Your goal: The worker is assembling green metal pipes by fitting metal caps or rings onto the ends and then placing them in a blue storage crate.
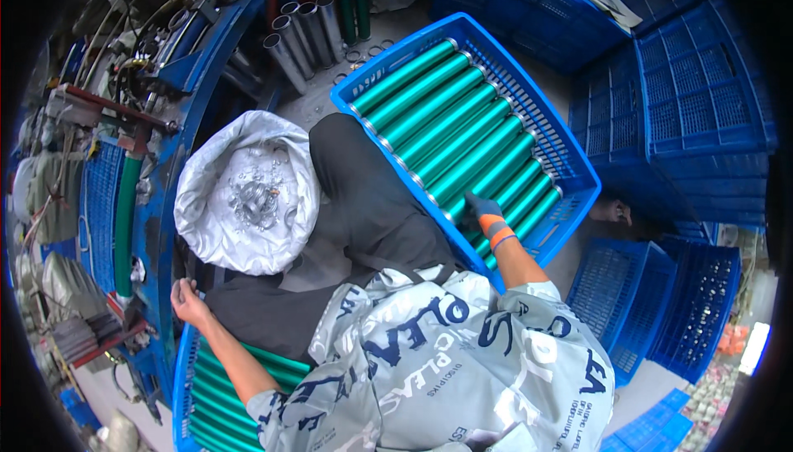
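My bare left hand (191,303) is beside the blue bench edge, above the rim of the lower-left crate. Its fingers are loosely bent and apart, with nothing visible in them. My right hand (484,209), in a dark glove with an orange cuff, lies on the shiny green tubes (462,142) in the blue crate (583,161) to my right. Its fingers are too dark and partly hidden to show whether they grip a tube. Between my knees stands an open silvery-white sack (202,196) with small shiny metal rings (258,196) inside.
More green tubes (219,398) fill a crate at lower left. Bare metal tubes (291,56) stand upright on the floor, near two dark green ones (353,6). Stacked blue crates (694,113) rise at right. A blue bench (159,229) with tools runs along my left.
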Available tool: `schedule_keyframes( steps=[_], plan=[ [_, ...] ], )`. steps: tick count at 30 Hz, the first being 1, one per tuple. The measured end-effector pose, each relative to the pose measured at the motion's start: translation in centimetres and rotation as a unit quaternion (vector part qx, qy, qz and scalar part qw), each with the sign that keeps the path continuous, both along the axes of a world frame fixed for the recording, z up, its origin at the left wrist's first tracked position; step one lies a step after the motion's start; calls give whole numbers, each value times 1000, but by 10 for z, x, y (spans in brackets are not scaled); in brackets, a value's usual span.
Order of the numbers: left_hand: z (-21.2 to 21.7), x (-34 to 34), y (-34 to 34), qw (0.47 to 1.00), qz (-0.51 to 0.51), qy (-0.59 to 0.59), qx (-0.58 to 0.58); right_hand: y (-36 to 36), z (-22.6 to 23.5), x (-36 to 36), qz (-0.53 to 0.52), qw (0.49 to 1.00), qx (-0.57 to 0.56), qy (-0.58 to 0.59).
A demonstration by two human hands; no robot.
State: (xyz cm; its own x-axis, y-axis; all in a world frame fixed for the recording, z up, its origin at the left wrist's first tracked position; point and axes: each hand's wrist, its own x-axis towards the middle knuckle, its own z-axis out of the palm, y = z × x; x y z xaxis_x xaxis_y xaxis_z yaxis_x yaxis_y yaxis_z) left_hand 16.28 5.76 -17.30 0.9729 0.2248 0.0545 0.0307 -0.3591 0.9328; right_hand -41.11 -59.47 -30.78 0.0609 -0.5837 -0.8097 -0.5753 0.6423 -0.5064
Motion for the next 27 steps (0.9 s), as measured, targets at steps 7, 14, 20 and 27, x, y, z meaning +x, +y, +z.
schedule_keyframes(
  steps=[7,14,20,27],
  plan=[
    [-5,7,-13,997,-21,-72,-12,-56,18,-7,362,917,2,168],
    [12,-16,-18,995,35,-55,-70,23,244,285,407,824,-367,-148],
    [6,-47,2,983,102,-103,-112,197,191,454,746,530,-363,-176],
    [-52,-196,136,907,282,-28,311,236,60,518,832,329,-420,-154]
  ],
)
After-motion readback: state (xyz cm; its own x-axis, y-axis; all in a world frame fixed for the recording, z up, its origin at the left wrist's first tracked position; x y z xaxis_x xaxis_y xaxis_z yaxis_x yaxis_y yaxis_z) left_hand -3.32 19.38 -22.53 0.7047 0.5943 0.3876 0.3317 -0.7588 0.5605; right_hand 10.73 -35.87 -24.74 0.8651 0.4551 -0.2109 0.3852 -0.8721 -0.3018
